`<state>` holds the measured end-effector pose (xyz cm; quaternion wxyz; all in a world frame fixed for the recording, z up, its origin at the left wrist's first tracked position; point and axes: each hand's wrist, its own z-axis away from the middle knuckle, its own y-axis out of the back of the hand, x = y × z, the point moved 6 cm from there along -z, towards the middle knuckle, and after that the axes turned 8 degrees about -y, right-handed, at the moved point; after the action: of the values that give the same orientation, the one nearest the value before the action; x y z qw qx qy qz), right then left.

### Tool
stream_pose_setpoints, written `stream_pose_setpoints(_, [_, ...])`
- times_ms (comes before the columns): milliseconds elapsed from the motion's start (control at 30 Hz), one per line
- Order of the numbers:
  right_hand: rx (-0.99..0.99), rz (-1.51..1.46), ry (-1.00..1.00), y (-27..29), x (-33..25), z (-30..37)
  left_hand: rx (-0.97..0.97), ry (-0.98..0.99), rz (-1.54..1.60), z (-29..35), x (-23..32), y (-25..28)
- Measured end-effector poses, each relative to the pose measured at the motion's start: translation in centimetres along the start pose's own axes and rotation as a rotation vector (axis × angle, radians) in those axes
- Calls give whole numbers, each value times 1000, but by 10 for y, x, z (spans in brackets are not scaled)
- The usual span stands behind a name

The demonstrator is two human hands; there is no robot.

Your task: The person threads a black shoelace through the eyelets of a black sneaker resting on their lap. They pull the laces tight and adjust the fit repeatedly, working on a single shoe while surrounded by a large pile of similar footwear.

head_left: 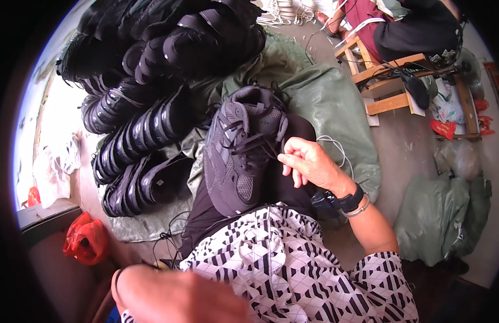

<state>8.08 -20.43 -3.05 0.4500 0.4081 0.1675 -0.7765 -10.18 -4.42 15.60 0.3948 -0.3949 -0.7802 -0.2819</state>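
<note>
A black sneaker rests on my lap with its toe toward me and its opening facing away. Dark laces cross its tongue, and one strand runs off to the right. My right hand is beside the sneaker, thumb and forefinger pinched on that shoelace. A dark band and a bracelet circle my right wrist. Close to the camera, at the lower left, my left hand is smeared by motion, away from the sneaker. Its fingers cannot be made out, nor whether anything is in them.
Several rows of black sneakers are stacked at the left on a green sheet. A red plastic bag lies at lower left. At upper right another person sits by a wooden stool. A green sack stands at the right.
</note>
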Motion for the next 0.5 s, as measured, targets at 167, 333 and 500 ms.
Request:
stream_pose_setpoints(167, [140,-46,40,13,-14,7,1092,612,-142,107,-108,99])
stream_pose_setpoints(333, [169,324,75,-3,-24,20,1147,743,-509,104,-144,151])
stream_pose_setpoints(500, [-179,-343,631,-19,-109,102,938,1023,-273,87,-160,158])
